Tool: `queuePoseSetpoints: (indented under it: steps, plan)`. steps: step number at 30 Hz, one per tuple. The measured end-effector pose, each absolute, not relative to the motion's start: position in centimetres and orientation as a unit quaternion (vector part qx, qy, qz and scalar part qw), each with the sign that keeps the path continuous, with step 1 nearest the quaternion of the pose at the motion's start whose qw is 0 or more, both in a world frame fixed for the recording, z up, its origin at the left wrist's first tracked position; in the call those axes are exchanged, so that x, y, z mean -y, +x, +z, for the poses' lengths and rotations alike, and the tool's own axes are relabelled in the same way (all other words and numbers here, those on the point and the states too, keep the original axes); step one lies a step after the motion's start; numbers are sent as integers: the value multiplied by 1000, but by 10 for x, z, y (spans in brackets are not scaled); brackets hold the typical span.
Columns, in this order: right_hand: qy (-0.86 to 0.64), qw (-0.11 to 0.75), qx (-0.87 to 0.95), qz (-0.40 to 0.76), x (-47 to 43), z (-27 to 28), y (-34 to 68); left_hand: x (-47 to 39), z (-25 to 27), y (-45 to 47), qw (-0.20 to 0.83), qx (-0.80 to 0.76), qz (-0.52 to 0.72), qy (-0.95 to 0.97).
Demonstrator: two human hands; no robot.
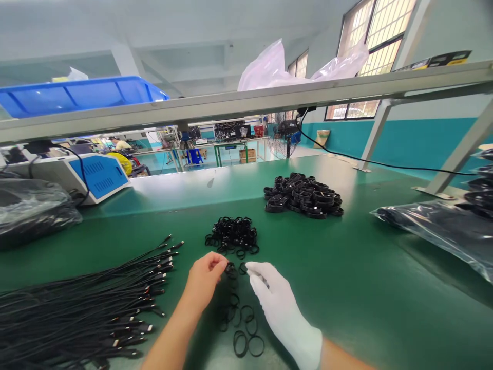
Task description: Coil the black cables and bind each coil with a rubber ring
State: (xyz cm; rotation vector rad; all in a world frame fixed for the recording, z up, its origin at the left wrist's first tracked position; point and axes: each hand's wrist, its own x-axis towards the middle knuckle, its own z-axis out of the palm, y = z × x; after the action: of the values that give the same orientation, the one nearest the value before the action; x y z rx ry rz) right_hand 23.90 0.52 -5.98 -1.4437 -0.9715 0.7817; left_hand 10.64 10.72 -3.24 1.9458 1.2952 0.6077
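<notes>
My bare left hand (207,277) pinches a small black rubber band (230,267) between thumb and fingertips. Opposite it, my right hand (271,293) wears a white glove, its fingers drawn together on another black rubber band (242,268). Just beyond both hands lies a heap of black rubber bands (233,234). Several loose rubber bands (241,343) are scattered on the green table between my forearms. To the left, a thick bundle of black USB cables (96,298) lies with its plugs pointing toward my left hand.
A pile of coiled black cables (304,195) sits farther back on the green table (346,288). Plastic bags of dark goods (435,226) lie at right, another bag (34,210) at left beside a blue-and-white machine (98,174). A shelf (215,105) crosses overhead, holding a blue bin (84,95).
</notes>
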Motion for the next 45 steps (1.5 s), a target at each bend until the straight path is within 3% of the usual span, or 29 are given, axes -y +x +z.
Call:
queuePoseSetpoints:
  steps: [5,16,31,40,45]
  plan:
    - [-573,586,392,417,-7,-56,234,-82,-31,109,442,-462,260,723]
    - [-590,577,380,418,-13,-64,236,-87,-43,99,444,-479,306,693]
    - [-596,549,417,412,-8,-59,238,-76,-29,89,320,-484,227,782]
    - [-607,531,423,414,-6,-59,237,-77,-34,95,428,-471,230,736]
    - [-635,514,445,366,-5,-56,240,-86,-30,78,294,-513,152,792]
